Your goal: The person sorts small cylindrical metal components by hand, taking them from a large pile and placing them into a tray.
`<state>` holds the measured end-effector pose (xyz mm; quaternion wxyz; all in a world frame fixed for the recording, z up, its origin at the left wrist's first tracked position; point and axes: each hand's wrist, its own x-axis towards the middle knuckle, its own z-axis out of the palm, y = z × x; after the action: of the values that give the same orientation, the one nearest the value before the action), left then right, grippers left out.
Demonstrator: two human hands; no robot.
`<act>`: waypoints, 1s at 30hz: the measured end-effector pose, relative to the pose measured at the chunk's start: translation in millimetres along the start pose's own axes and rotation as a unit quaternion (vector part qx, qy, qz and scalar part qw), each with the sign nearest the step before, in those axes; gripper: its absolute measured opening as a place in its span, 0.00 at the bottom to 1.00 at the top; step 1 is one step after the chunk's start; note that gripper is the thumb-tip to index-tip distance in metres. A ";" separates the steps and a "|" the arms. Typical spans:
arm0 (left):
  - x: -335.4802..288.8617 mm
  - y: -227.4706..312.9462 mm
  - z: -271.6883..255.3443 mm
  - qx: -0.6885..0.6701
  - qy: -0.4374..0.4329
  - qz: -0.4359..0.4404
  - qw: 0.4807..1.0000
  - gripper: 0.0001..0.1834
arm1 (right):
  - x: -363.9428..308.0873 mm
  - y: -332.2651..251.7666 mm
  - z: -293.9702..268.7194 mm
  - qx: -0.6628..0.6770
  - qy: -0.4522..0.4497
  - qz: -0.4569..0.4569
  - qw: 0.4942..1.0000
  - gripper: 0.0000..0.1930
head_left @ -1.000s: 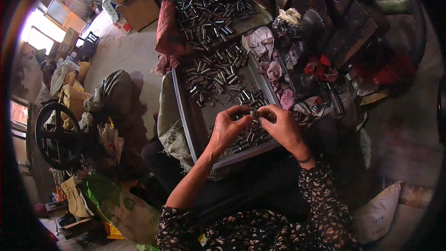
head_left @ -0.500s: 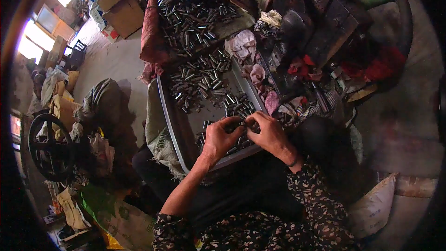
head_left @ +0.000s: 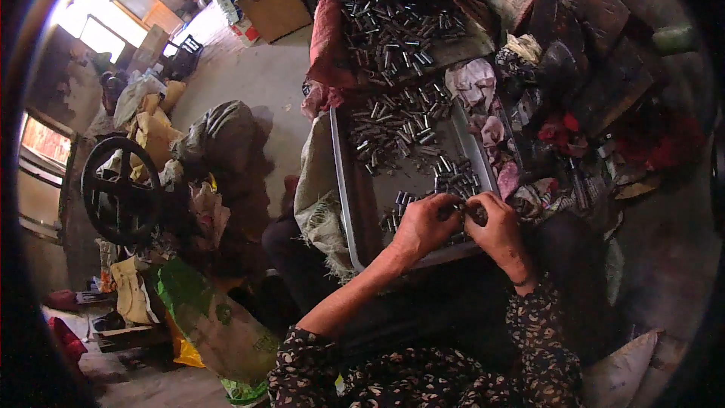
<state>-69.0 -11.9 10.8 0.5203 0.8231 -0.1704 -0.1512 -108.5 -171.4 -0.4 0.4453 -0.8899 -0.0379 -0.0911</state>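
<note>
While the view has been drifting slightly, both hands are staying pressed together at the near edge of the metal tray (head_left: 343, 204). The left hand (head_left: 423, 225) and right hand (head_left: 495, 233) are curling shut around small metal tubes (head_left: 462, 210), so the sorting seems ongoing. Their fingers are hiding exactly what each is gripping.

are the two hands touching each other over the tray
Cannot tell: in the head view the left hand and right hand meet fingertips over the metal tray, blurred.
</note>
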 end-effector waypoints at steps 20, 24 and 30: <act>-3.8 -19.3 -10.0 -0.195 0.012 -0.125 0.973 0.18 | 47.1 45.1 -46.6 -0.071 0.341 -0.006 0.937 0.11; -1.9 -11.5 -10.2 -0.216 -0.002 -0.167 0.962 0.18 | 43.4 60.4 -39.0 -0.188 0.227 0.026 0.955 0.08; -0.3 -17.5 -14.0 -0.251 0.008 -0.167 0.953 0.18 | 33.8 6.5 -29.2 -0.040 0.108 0.013 0.993 0.09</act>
<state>-61.2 6.6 0.7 0.6786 0.6840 0.0176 -0.2670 -78.1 -199.1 18.2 0.4117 -0.8924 0.0255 -0.1830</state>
